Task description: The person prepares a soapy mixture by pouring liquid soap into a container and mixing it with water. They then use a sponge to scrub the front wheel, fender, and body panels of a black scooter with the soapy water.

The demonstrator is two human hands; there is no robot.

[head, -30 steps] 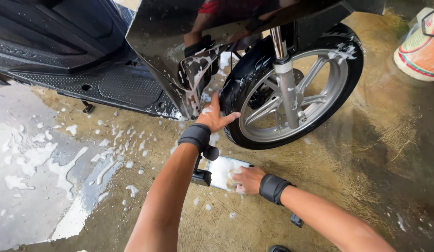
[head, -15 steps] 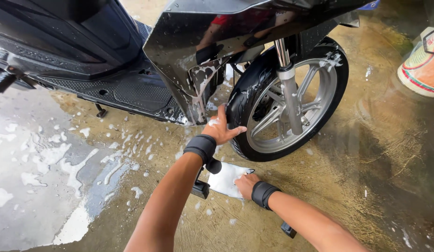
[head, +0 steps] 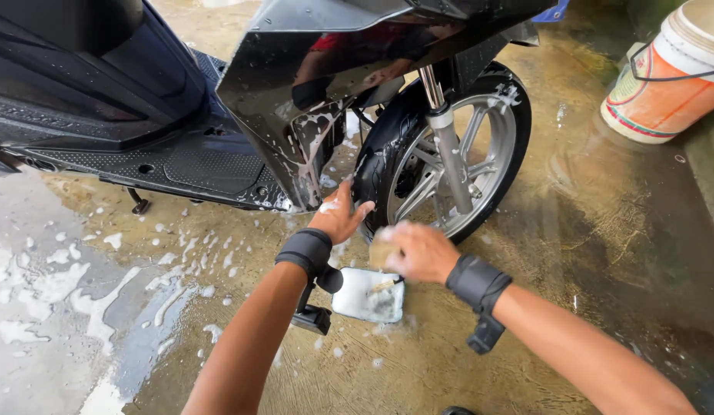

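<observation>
A black scooter (head: pixel 126 100) stands on wet concrete, its front wheel (head: pixel 449 161) with a silver rim at centre. My left hand (head: pixel 338 215) rests open against the lower edge of the soapy front panel (head: pixel 311 146), next to the tyre. My right hand (head: pixel 418 250) is lifted just above a small rectangular tub of soapy water (head: pixel 368 296) and is closed around a foamy sponge (head: pixel 384 247), close to the bottom of the tyre. Both wrists wear black bands.
A white and orange bucket (head: pixel 668 73) stands at the upper right. Foam patches and puddles (head: pixel 80 292) cover the floor at left. The scooter's side stand (head: pixel 138 204) touches the ground at left.
My right hand has risen from the soapy tub with the sponge and moved toward the tyre. My left hand stays on the front panel. The view has shifted closer.
</observation>
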